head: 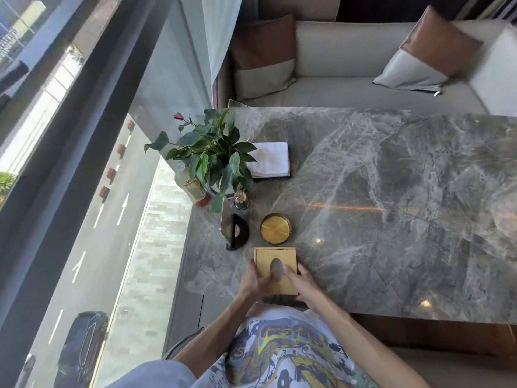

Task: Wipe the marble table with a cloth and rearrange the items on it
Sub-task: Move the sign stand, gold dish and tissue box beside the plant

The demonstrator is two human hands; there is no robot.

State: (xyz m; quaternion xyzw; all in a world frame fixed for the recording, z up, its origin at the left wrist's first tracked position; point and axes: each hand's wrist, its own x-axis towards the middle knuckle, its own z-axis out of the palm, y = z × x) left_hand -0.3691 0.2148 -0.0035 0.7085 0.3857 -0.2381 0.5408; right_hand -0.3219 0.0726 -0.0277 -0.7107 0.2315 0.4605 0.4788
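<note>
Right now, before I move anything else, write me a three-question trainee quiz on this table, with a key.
1. True or false: the left hand and the right hand both hold the wooden box.
2. The folded white cloth lies: A) in the left hand; B) on the marble table beside the potted plant; C) on top of the wooden box.
3. Fill in: just beyond the box, away from the person, sits a round ____ dish.
Key: 1 true; 2 B; 3 gold.
</note>
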